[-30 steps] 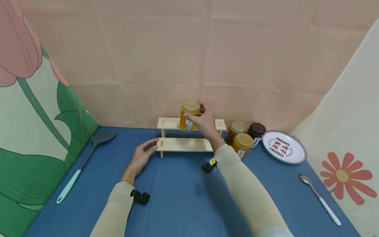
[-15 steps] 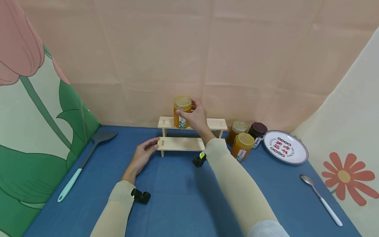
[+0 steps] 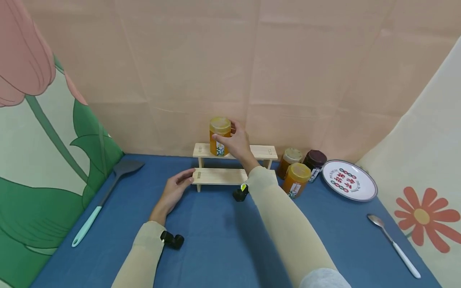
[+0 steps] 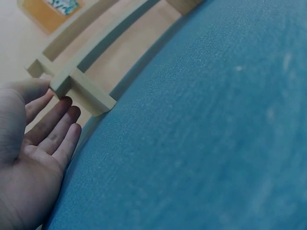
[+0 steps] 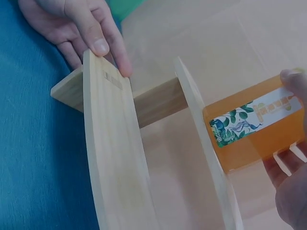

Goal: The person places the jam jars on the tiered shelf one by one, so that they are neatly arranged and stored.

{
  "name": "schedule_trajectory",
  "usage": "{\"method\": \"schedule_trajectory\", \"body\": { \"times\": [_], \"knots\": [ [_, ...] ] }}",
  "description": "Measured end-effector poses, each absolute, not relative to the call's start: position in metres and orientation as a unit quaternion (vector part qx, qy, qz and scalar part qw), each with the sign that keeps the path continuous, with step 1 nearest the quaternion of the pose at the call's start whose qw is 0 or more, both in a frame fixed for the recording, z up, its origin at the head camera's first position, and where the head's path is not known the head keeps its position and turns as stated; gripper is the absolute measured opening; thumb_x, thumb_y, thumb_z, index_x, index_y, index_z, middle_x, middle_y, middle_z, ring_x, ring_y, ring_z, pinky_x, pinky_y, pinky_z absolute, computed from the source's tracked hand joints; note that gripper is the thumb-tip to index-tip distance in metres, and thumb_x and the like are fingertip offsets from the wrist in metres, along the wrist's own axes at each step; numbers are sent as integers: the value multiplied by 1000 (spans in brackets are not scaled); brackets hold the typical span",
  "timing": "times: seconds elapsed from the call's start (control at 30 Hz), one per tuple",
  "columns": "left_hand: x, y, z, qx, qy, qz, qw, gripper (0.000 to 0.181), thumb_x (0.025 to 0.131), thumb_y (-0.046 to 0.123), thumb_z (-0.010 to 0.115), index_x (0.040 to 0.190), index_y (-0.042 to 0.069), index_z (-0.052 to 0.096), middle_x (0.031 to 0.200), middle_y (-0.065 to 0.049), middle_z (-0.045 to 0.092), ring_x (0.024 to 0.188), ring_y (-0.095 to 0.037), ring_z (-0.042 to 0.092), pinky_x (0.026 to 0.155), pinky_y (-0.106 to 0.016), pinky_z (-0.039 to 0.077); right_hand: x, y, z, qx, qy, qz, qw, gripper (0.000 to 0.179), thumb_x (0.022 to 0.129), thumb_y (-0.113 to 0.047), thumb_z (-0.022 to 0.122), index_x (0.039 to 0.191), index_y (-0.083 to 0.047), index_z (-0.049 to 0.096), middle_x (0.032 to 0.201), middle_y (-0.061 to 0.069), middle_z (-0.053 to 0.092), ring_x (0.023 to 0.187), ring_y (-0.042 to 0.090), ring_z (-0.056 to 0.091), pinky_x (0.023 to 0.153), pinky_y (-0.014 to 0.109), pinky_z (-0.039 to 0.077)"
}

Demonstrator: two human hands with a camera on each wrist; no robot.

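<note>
In the head view a honey jar (image 3: 220, 138) with a yellow lid is upright at the upper board of a two-step wooden rack (image 3: 219, 176). My right hand (image 3: 237, 144) grips the jar from its right side, thumb in front and fingers behind. The right wrist view has the base of the labelled jar (image 5: 254, 124) against the upper board. With thumb and fingers, my left hand (image 3: 175, 191) holds the left end of the lower board. The left wrist view shows the thumb at the board's corner and the other fingers (image 4: 62, 136) below it.
Right of the rack stand two more honey jars (image 3: 296, 180) (image 3: 289, 160) and a dark-lidded jar (image 3: 315, 162). A white plate (image 3: 349, 196) and a spoon (image 3: 394, 246) lie farther right. A spatula (image 3: 108, 196) lies at the left. A peach cloth (image 3: 173, 72) hangs behind.
My right hand has carried the honey jar left along the upper board, mostly in the first half second. My left hand has stayed at the rack's left end.
</note>
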State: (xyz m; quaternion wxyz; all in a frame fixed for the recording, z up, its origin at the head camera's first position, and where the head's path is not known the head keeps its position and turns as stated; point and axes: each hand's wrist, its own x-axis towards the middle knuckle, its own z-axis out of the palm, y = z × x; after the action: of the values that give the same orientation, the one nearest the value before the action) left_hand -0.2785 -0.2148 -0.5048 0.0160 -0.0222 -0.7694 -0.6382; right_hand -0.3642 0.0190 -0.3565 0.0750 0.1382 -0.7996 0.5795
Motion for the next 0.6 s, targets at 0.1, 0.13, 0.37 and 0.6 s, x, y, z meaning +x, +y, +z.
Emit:
{"method": "schedule_trajectory", "body": {
  "times": [0.1,0.13,0.37,0.6],
  "knots": [
    [-278,-215,-504,-26,-770,-637,17,46,105,31,62,148,18,57,155,-6,54,141,-24,48,105,-18,46,-364,19,-356,139,-800,580,72,80,86,-34,86,152,-19,45,145,8,57,134,30,57,112,48,50],
    [-278,-215,-504,-27,-770,-638,19,46,105,31,62,148,18,57,155,-7,54,141,-24,49,104,-17,46,-364,19,-356,141,-799,580,72,80,86,-34,86,152,-19,45,145,8,57,134,30,57,112,48,50],
    [-276,-216,-503,-30,-766,-641,20,46,105,30,63,148,17,57,154,-7,54,140,-24,50,98,-11,47,-363,21,-357,158,-798,578,68,79,88,-33,84,153,-19,43,146,8,56,135,31,56,113,49,49],
    [-276,-215,-504,-39,-770,-636,27,45,105,31,63,148,18,58,153,-7,55,139,-24,50,97,-10,47,-363,44,-358,189,-792,577,61,81,89,-31,83,156,-19,39,154,9,52,138,32,53,116,52,44]
  ]
}}
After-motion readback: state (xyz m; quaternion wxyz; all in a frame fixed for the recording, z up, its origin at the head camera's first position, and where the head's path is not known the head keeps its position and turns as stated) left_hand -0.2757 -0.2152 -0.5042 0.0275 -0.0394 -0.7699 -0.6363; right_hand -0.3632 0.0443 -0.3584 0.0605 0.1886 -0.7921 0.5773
